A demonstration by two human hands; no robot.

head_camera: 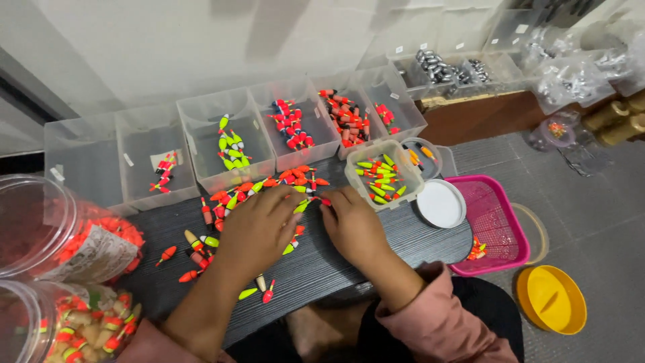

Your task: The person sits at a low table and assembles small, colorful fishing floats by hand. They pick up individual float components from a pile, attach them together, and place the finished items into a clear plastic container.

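my left hand (259, 225) rests fingers spread over scattered fishing floats (269, 183) on the dark table (376, 252). my right hand (353, 225) pinches a float near the small clear tub (384, 176), bins (228, 141) farther back.

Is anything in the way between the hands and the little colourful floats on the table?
Nothing visible. The left hand and right hand rest right on the pile of floats on the dark table. The clear bins stand behind the pile, not in between.
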